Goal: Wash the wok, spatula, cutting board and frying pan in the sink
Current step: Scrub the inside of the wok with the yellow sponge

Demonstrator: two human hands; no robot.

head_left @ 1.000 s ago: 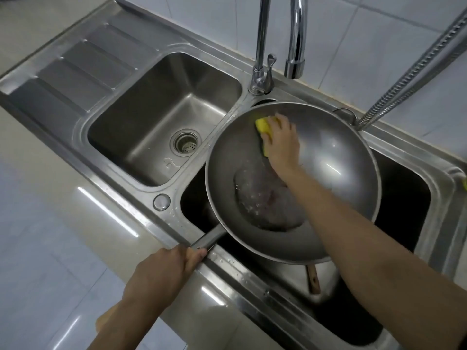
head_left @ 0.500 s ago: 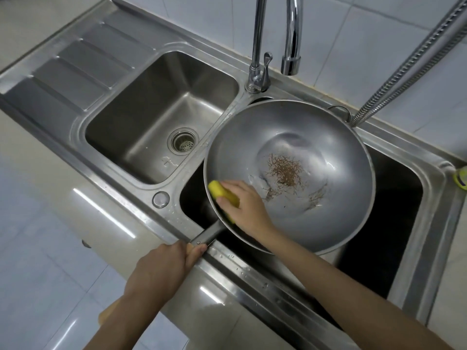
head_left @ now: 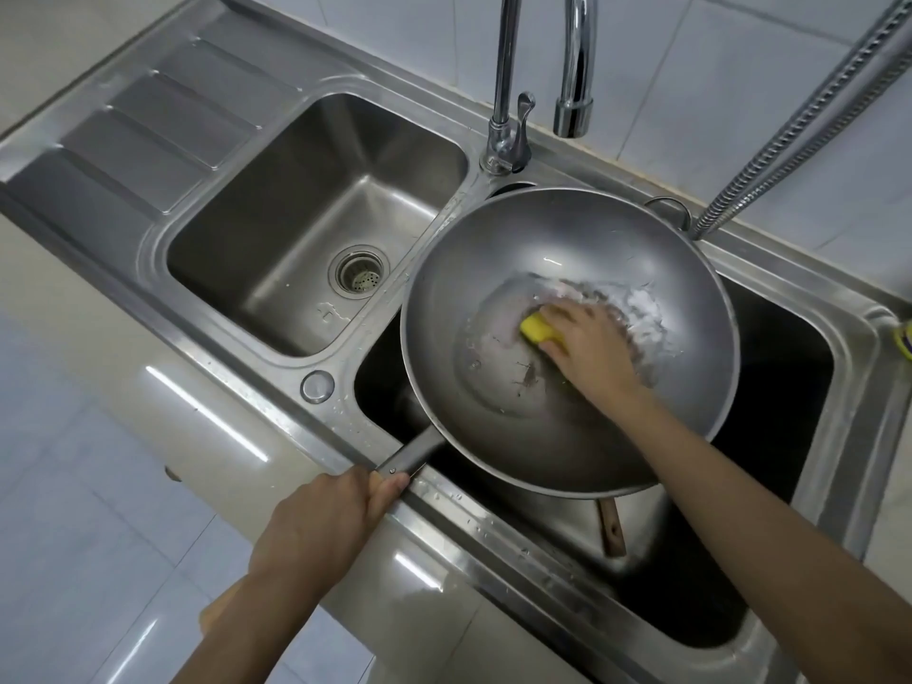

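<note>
steel round wok (head_left: 493,269) gripped at handle by left hand (head_left: 316,525); yellow sponge (head_left: 537,329) mostly hidden, pressed under right hand (head_left: 594,353); brown wooden handle (head_left: 612,528) half hidden beneath.

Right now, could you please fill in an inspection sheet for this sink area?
Surface: steel double sink, water drops on the front rim.
Job's things: wok held over the right basin, foam and dark specks inside; a brown wooden handle shows below it, its tool hidden.
Clutter: part of a yellow item at the right edge, kind unclear.
Grippers: left hand grips the wok handle; right hand presses a yellow sponge on the wok's bottom.
Cables: metal spray hose, no cables seen.
Surroundings: tap with no water running, white tiled wall, glossy countertop.
</note>
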